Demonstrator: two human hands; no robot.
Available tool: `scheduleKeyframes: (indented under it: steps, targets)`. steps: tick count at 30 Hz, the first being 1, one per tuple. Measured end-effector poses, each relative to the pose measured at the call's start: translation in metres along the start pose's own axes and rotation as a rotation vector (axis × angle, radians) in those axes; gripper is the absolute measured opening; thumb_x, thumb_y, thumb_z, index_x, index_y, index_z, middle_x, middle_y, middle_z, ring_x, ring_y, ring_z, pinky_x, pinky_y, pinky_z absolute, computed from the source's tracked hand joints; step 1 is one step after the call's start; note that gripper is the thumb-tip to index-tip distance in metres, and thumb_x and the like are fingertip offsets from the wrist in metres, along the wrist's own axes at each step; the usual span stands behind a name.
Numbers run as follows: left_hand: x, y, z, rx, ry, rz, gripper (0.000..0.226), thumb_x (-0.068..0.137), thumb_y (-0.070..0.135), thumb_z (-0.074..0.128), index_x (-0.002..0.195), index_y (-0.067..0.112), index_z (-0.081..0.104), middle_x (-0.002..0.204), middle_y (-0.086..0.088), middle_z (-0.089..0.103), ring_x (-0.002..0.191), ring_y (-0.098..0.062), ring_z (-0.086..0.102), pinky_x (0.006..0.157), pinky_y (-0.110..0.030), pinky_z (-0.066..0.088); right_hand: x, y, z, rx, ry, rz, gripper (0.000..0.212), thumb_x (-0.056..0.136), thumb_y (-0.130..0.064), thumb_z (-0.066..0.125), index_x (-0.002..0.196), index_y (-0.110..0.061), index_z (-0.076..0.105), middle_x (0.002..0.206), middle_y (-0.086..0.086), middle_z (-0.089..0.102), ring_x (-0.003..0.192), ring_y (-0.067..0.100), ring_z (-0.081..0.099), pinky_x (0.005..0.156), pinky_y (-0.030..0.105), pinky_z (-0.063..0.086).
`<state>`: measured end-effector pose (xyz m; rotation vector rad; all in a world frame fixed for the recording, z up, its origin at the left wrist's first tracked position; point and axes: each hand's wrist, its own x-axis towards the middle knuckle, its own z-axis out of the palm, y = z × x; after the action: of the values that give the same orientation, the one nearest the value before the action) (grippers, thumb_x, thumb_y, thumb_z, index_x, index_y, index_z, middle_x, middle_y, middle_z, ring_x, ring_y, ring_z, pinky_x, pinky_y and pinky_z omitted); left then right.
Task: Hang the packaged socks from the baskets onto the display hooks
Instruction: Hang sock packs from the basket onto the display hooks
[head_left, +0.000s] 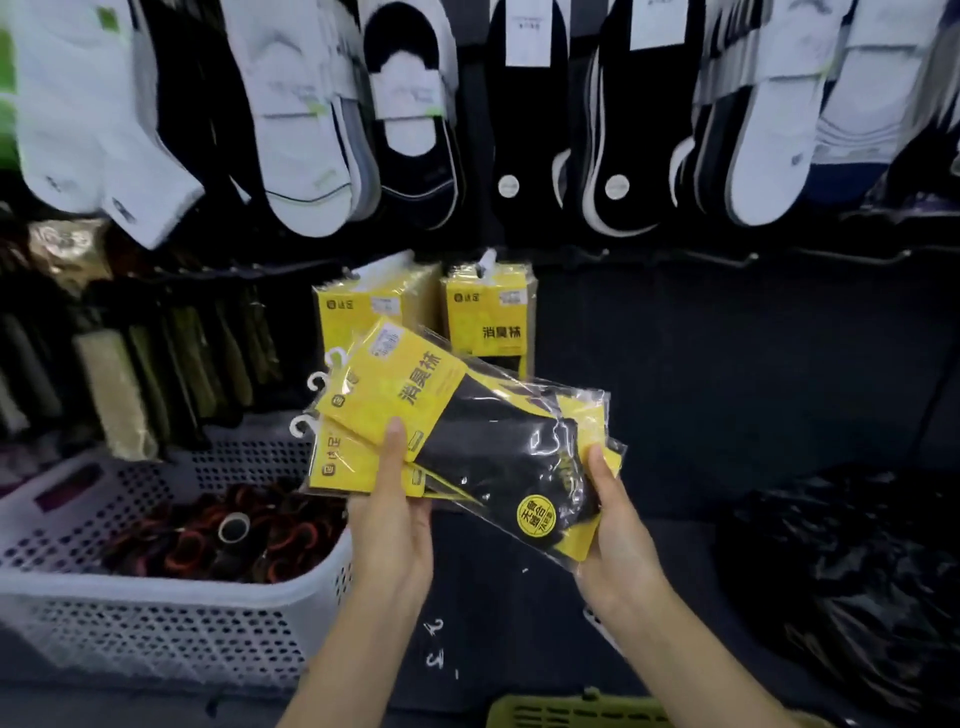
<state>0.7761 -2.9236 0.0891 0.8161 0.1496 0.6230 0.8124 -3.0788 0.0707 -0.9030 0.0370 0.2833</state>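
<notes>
I hold a fanned stack of yellow-and-black sock packs (467, 431) in clear plastic, their white hanger tabs pointing up-left. My left hand (392, 525) grips the stack from below, thumb pressed on the yellow card. My right hand (618, 525) pinches the lower right end of the packs. Behind them, two bunches of the same yellow packs (488, 317) hang on display hooks. To the right of those, bare hooks (727, 257) stick out from the dark panel.
A white perforated basket (171, 608) at the left holds dark rolled socks with red trim. A green basket rim (571, 714) shows at the bottom edge. White and black socks (311, 130) hang above; a black plastic bag (852, 571) lies right.
</notes>
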Motion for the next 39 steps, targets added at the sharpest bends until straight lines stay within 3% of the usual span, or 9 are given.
scheduleKeyframes:
  steps: [3,6,11,14,18,24,29,35,39]
  targets:
    - [0.009,-0.002,-0.005,0.120,-0.127,0.071,0.049,0.074,0.031,0.069,0.122,0.024,0.060,0.117,0.001,0.069,0.103,-0.018,0.068,0.072,-0.030,0.057,0.011,0.002,0.006,-0.140,-0.026,-0.046,0.030,0.089,-0.046,0.055,0.113,-0.030,0.063,0.103,0.000,0.074,0.088,0.019,0.073,0.065,0.036,0.058]
    - [0.020,0.006,-0.025,0.219,-0.037,0.159,0.062,0.065,0.040,0.077,0.122,0.022,0.061,0.116,0.003,0.070,0.105,-0.017,0.067,0.081,-0.036,0.054,0.022,0.001,-0.001,-0.400,0.000,-0.194,0.025,0.086,-0.031,0.065,0.108,-0.021,0.063,0.109,0.003,0.072,0.092,0.012,0.070,0.085,0.029,0.053]
    - [0.029,0.012,-0.046,0.442,0.037,0.112,0.058,0.043,0.052,0.081,0.094,0.027,0.068,0.087,0.015,0.075,0.082,-0.002,0.070,0.066,-0.017,0.050,0.032,-0.009,0.013,-0.540,-0.074,-0.458,0.034,0.079,-0.024,0.071,0.112,-0.022,0.060,0.109,-0.009,0.066,0.093,-0.007,0.063,0.072,0.004,0.047]
    - [0.024,0.004,-0.047,0.564,-0.012,0.057,0.062,0.040,0.052,0.082,0.095,0.027,0.068,0.086,0.015,0.075,0.081,-0.002,0.070,0.065,-0.017,0.051,0.034,-0.001,0.034,-0.588,-0.191,-0.444,0.041,0.070,-0.036,0.070,0.107,-0.019,0.063,0.101,-0.006,0.070,0.093,0.001,0.066,0.074,0.010,0.050]
    - [0.019,0.000,-0.049,0.614,-0.029,-0.015,0.075,0.035,0.052,0.083,0.102,0.021,0.067,0.088,0.008,0.076,0.083,-0.009,0.072,0.070,-0.025,0.057,0.036,0.016,0.044,-0.555,-0.277,-0.378,0.029,0.075,-0.028,0.070,0.102,-0.020,0.067,0.097,-0.006,0.075,0.092,0.006,0.069,0.072,0.016,0.054]
    - [0.017,0.010,-0.053,0.598,-0.120,-0.028,0.037,0.065,0.067,0.054,0.090,0.041,0.058,0.078,0.041,0.064,0.072,0.025,0.057,0.070,-0.014,0.039,0.040,0.016,0.035,-0.512,-0.251,-0.343,0.023,0.085,-0.020,0.064,0.108,-0.020,0.064,0.097,-0.007,0.075,0.090,0.007,0.070,0.070,0.013,0.053]
    - [0.025,0.021,-0.050,0.606,-0.124,0.122,0.033,0.079,0.054,0.054,0.094,0.028,0.070,0.088,0.016,0.071,0.082,0.003,0.065,0.064,-0.001,0.045,0.046,-0.014,0.030,-0.498,-0.267,-0.362,0.021,0.089,-0.021,0.057,0.109,-0.021,0.063,0.099,-0.005,0.075,0.089,0.008,0.071,0.068,0.014,0.054]
    - [0.041,0.027,-0.055,0.532,-0.010,0.219,0.034,0.078,0.046,0.060,0.102,0.023,0.069,0.094,0.011,0.075,0.087,-0.003,0.070,0.063,-0.008,0.051,0.070,-0.057,0.047,-0.498,-0.125,-0.489,0.012,0.096,-0.021,0.051,0.100,-0.022,0.063,0.087,-0.009,0.075,0.080,0.003,0.071,0.059,0.012,0.053]
    - [0.045,0.021,-0.054,0.547,0.002,0.214,0.028,0.076,0.043,0.061,0.097,0.027,0.069,0.091,0.011,0.075,0.086,-0.004,0.071,0.063,-0.011,0.053,0.092,-0.067,0.070,-0.580,-0.096,-0.554,0.010,0.096,-0.022,0.052,0.096,-0.025,0.062,0.094,-0.006,0.072,0.084,0.004,0.069,0.073,0.019,0.053]
